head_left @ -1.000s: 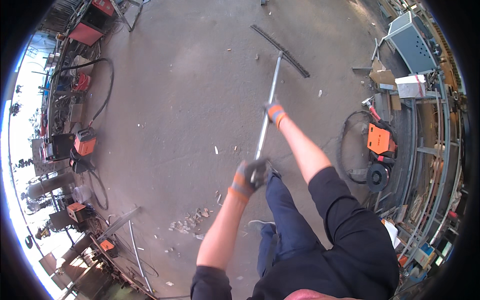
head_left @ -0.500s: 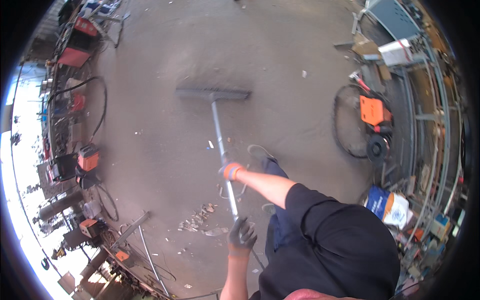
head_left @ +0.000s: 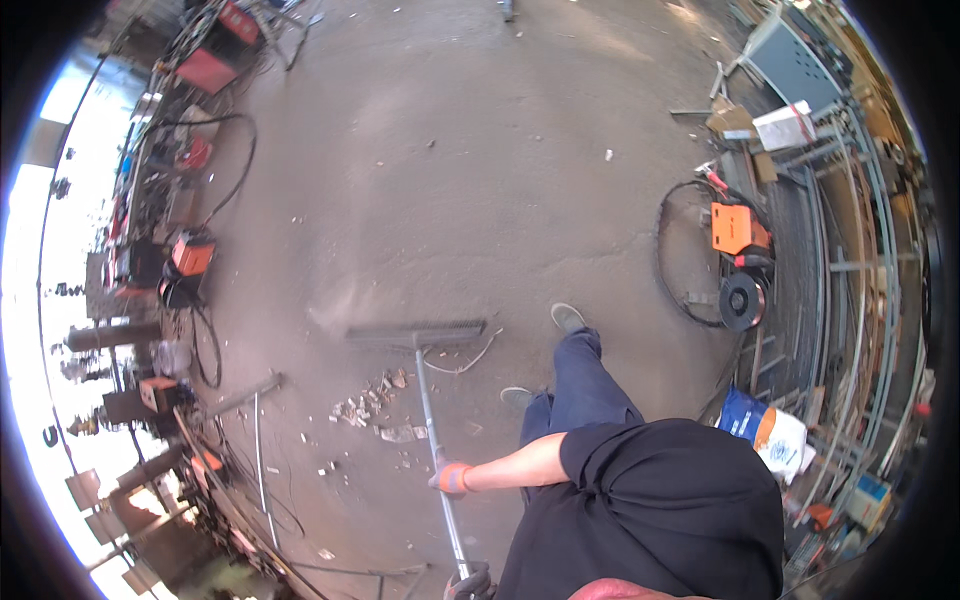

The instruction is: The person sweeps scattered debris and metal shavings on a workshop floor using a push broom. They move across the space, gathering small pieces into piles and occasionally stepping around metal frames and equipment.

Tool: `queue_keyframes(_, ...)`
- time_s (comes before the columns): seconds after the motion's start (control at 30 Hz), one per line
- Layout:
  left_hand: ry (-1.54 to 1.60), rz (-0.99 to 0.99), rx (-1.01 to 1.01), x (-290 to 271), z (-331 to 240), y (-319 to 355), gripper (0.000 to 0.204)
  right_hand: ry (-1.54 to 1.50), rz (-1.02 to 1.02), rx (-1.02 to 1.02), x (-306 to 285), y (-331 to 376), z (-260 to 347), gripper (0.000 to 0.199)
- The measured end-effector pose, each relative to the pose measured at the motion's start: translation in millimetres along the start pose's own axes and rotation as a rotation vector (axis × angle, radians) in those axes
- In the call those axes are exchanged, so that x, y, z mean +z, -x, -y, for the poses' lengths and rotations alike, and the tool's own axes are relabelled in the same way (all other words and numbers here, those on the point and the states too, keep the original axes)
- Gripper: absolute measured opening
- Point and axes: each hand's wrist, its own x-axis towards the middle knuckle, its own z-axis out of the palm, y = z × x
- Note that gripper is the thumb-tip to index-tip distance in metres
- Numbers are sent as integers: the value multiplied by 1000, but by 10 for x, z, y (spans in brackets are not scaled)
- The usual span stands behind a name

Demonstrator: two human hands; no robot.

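Note:
I hold a long-handled push broom with both gloved hands. Around the middle of its pale metal handle, my right hand, in a grey and orange glove, is closed. Close to my body at the lower edge, my left hand grips the near end of the handle and is partly cut off. The wide, dark-bristled head lies across the floor ahead. A pale bent wire or strip curves beside the head. Between the head and my hands, left of the handle, lies a pile of small scraps.
Along the left stand orange-and-black machines, a red box and hoses. To the right are an orange machine with a black reel, a looped cable, a blue-and-white sack and metal racks. A thin metal rod lies at lower left.
The broom head has come back toward me, nearer the scrap pile. Both hands have drawn back with the handle. My feet stand at different spots, and the view has shifted.

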Motion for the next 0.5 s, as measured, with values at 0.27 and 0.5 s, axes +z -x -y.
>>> queue_keyframes(0.27, -248, 182, -15, 1098, 21, -820, 34, 852, -284, -209, -1566, 381, -1675, 45)
queue_keyframes(0.5, -192, 344, 101, 3195, -919, -2348, 17, -913, -911, 177, -4609, 357, -3043, 19)
